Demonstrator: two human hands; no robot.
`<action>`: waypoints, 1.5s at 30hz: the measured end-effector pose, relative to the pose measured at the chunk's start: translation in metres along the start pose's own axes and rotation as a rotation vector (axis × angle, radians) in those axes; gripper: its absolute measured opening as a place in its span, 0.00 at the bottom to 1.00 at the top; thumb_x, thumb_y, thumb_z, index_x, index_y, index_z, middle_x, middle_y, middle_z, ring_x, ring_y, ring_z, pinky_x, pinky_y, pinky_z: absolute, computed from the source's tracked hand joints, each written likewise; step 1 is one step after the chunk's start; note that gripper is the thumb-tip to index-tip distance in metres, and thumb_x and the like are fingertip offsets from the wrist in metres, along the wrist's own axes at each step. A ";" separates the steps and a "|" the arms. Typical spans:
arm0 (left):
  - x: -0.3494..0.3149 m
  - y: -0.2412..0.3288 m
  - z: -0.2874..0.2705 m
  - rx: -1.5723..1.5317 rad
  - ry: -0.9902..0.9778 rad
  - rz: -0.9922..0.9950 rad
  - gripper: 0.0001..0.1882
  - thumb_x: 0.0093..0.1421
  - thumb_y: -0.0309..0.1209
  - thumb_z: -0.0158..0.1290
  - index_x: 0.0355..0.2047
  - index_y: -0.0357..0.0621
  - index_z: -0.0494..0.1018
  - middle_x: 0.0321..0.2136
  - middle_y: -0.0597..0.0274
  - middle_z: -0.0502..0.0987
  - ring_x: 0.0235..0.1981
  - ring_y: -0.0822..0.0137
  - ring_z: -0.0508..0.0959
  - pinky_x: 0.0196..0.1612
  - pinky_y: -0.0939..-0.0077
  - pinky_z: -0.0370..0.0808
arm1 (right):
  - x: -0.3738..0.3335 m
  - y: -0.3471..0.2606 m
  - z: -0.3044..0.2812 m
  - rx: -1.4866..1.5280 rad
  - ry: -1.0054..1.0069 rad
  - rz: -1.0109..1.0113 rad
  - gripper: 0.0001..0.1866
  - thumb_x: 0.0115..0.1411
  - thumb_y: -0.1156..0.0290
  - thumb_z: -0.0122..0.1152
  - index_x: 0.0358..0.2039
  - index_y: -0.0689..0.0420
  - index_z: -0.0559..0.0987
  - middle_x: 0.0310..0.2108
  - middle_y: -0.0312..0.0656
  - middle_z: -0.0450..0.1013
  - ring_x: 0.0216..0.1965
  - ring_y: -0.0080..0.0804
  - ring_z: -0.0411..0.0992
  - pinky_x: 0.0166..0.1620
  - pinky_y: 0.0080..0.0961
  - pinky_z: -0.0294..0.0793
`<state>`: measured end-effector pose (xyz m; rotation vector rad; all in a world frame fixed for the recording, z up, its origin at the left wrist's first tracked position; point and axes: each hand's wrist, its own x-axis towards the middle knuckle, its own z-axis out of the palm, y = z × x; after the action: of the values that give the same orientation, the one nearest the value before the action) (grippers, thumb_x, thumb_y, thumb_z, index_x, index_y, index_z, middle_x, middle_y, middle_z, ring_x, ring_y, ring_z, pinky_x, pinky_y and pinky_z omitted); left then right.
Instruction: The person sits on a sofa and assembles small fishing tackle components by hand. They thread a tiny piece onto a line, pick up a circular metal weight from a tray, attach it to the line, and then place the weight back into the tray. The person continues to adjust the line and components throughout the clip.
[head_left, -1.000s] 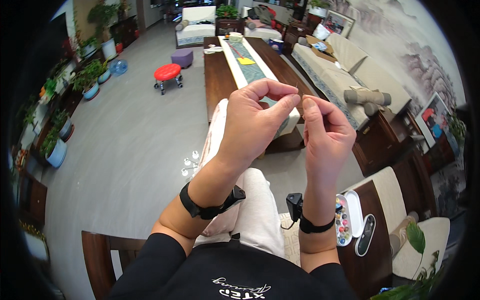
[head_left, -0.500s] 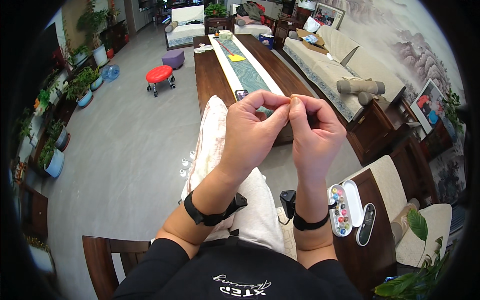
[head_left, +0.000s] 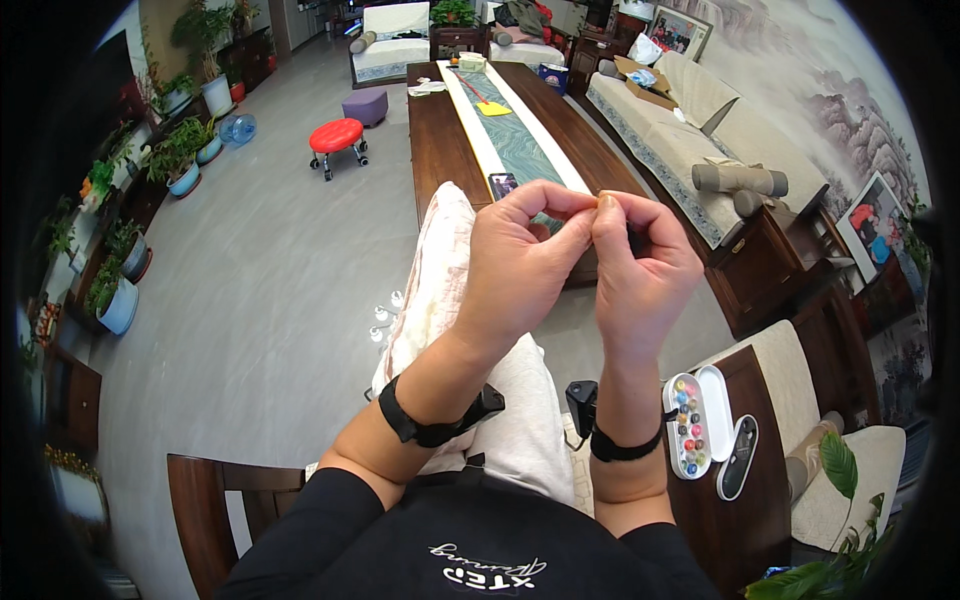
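Both of my hands are raised in front of me, fingertips meeting. My left hand [head_left: 525,255] pinches thumb against forefinger, and my right hand [head_left: 648,255] does the same right beside it. Whatever lies between the fingertips is too small to make out. A pale pinkish cloth [head_left: 448,235] lies over my legs, behind my left wrist. To the right of my right forearm, an open white case [head_left: 715,420] holds several small coloured spools [head_left: 688,415] that look like thread. Next to it lies a slim dark oval case [head_left: 738,458] with a white rim.
Ahead stands a long dark wooden table [head_left: 435,150] bearing a runner, a phone [head_left: 502,184] and a yellow fly swatter [head_left: 492,108]. A red wheeled stool [head_left: 337,136] and purple ottoman [head_left: 366,107] stand left of it. A cream sofa [head_left: 650,125] runs along the right.
The whole view has shifted slightly, so the room sits a little further right. My hands keep the same fingertip-to-fingertip pinch.
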<state>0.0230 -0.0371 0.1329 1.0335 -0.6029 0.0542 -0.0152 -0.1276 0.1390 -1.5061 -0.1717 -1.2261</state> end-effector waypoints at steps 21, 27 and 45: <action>-0.002 -0.005 -0.001 0.040 -0.021 0.029 0.05 0.57 0.27 0.58 0.31 0.36 0.77 0.24 0.70 0.77 0.21 0.87 0.67 0.22 0.90 0.64 | -0.003 0.000 -0.006 -0.084 -0.003 0.018 0.04 0.56 0.77 0.63 0.29 0.64 0.79 0.25 0.33 0.73 0.26 0.13 0.66 0.29 0.11 0.67; -0.003 -0.002 -0.002 0.079 -0.029 0.030 0.05 0.57 0.26 0.58 0.31 0.36 0.77 0.25 0.69 0.77 0.23 0.86 0.68 0.22 0.89 0.66 | -0.003 0.000 -0.006 -0.050 -0.002 0.060 0.04 0.57 0.77 0.63 0.29 0.64 0.79 0.25 0.32 0.73 0.25 0.12 0.66 0.29 0.10 0.66; -0.008 -0.018 -0.016 0.094 -0.068 -0.084 0.08 0.59 0.26 0.57 0.38 0.35 0.76 0.29 0.66 0.77 0.28 0.82 0.73 0.32 0.89 0.71 | -0.015 0.012 -0.007 -0.090 -0.017 0.105 0.04 0.57 0.77 0.63 0.29 0.65 0.79 0.24 0.32 0.74 0.25 0.12 0.67 0.29 0.10 0.67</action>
<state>0.0291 -0.0313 0.1091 1.1546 -0.6225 -0.0268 -0.0182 -0.1294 0.1189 -1.5837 -0.0483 -1.1505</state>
